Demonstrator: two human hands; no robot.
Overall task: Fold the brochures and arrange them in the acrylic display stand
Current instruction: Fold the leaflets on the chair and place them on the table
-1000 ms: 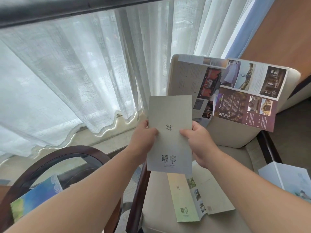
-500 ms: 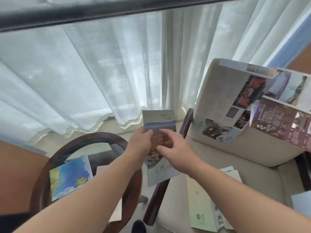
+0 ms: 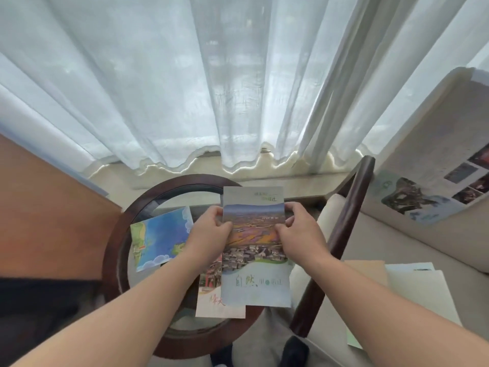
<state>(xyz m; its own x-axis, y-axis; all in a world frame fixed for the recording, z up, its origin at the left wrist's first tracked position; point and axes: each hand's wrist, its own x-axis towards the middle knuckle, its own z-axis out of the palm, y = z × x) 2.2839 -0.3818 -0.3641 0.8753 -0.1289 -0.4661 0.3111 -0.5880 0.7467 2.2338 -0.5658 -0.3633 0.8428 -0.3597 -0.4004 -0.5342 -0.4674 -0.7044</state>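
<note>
Folded brochure [image 3: 255, 247] was held over the round bench [image 3: 116, 234], near its right edge, long axis running away from the person. Left hand [image 3: 209, 235] pinched its left edge, right hand [image 3: 297, 234] its right, equally near. Display stand not visible

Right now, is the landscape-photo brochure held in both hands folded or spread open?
Folded: the landscape-photo brochure shows as one narrow panel, pinched at its sides by the left hand and right hand.
</note>
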